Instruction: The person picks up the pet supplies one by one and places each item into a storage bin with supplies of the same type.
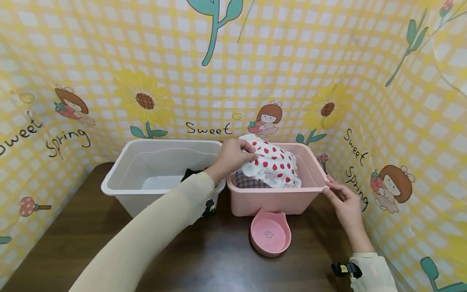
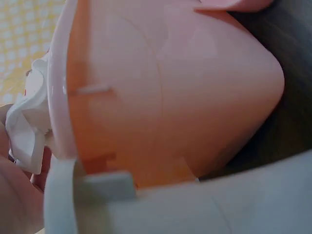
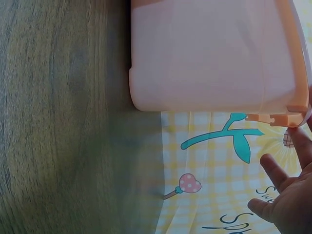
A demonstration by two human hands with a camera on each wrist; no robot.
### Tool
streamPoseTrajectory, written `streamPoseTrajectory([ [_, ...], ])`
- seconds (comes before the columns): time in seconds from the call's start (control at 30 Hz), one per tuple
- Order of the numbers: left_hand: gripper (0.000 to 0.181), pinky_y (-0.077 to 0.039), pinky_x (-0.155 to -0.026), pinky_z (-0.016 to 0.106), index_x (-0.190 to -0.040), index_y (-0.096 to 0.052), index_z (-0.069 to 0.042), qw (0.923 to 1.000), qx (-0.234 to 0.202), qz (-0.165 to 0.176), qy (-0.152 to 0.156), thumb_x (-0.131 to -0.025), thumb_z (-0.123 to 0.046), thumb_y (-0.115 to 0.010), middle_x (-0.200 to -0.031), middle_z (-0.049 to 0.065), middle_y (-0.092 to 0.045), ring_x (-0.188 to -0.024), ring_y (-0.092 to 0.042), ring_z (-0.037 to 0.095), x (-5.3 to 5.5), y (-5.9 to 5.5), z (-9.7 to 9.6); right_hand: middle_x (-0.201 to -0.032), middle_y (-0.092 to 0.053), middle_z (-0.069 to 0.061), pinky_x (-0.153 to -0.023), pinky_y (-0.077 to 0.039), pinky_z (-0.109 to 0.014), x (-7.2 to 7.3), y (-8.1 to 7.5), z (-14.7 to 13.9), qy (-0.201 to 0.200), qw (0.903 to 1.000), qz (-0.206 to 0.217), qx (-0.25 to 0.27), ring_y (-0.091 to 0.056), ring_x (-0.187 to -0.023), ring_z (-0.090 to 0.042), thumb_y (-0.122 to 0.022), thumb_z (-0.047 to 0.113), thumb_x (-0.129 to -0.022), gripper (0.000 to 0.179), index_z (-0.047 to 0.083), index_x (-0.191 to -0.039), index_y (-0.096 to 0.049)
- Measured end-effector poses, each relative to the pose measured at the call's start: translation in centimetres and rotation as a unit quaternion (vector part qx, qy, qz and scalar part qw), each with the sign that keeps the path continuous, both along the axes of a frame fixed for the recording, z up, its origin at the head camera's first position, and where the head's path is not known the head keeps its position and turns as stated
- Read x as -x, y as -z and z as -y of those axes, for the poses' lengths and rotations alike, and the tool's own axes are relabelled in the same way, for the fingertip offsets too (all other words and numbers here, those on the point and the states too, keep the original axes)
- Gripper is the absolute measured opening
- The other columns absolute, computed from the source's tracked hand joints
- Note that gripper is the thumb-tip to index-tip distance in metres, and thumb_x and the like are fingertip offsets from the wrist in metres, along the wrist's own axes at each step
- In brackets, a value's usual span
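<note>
Being pinched at its left edge by the fingers of the left hand (image 1: 235, 153), the strawberry-print cloth (image 1: 274, 162) is being held partly inside the pink bin (image 1: 270, 200), whose corner is being gripped by the right hand (image 1: 345, 202); light, soft handling is being presumed, gathered folds being favoured.

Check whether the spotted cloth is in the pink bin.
Partly in: the cloth dips inside the pink bin but rises above its rim.

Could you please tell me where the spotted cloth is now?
In the head view, the spotted cloth is right of centre, partly inside the pink bin, its left edge pinched by the left hand.
</note>
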State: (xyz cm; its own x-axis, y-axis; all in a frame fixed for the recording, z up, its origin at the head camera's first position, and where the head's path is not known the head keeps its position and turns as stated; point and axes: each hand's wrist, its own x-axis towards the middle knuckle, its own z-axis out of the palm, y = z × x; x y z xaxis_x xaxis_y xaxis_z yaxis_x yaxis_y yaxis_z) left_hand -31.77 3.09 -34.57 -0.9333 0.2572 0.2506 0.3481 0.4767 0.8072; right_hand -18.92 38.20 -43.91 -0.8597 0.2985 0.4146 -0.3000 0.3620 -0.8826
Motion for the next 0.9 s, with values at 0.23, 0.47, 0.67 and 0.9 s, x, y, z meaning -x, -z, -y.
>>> streamPoseTrajectory([
  [0.23,0.018,-0.045,-0.086,0.036,-0.076,-0.073,-0.021,0.9988,0.049,0.003,0.006,-0.082,-0.031,-0.086,-0.077,-0.006,-0.069,-0.081,-0.060,0.015,0.5,-0.2,-1.5,-0.138,-0.065,-0.011,-0.103,-0.044,-0.013,0.0,-0.2,-0.1,0.000,0.9999,-0.015,0.003,-0.061,-0.125,0.000,-0.073,0.002,-0.093,0.028,-0.009,-0.119,-0.070],
  [0.47,0.019,-0.035,-0.103,0.047,-0.075,-0.071,-0.023,0.9881,0.148,-0.027,0.030,-0.084,-0.035,-0.083,-0.072,-0.011,-0.068,-0.081,-0.060,0.012,0.5,-0.1,-2.5,-0.136,-0.066,-0.010,-0.103,-0.045,-0.014,-0.3,-0.1,0.0,-0.007,0.9998,-0.014,0.009,-0.062,-0.124,-0.001,-0.074,0.003,-0.093,0.029,-0.010,-0.118,-0.069],
  [0.67,0.020,-0.039,-0.096,0.043,-0.074,-0.070,-0.021,0.9910,0.129,-0.023,0.026,-0.086,-0.033,-0.082,-0.071,-0.009,-0.068,-0.079,-0.060,0.012,0.1,0.4,-3.4,-0.136,-0.066,-0.009,-0.103,-0.045,-0.014,-0.3,-0.3,-0.1,-0.002,0.9999,-0.012,0.004,-0.062,-0.124,-0.001,-0.074,0.004,-0.093,0.029,-0.010,-0.118,-0.070],
  [0.9,0.017,-0.033,-0.104,0.051,-0.075,-0.071,-0.021,0.9751,0.213,0.004,0.060,-0.087,-0.027,-0.081,-0.074,-0.008,-0.069,-0.083,-0.060,0.015,-0.9,0.2,-2.9,-0.137,-0.065,-0.010,-0.104,-0.044,-0.014,-0.1,-0.3,-0.2,-0.006,0.9998,-0.010,-0.018,-0.061,-0.125,0.000,-0.074,0.004,-0.093,0.029,-0.008,-0.119,-0.070],
])
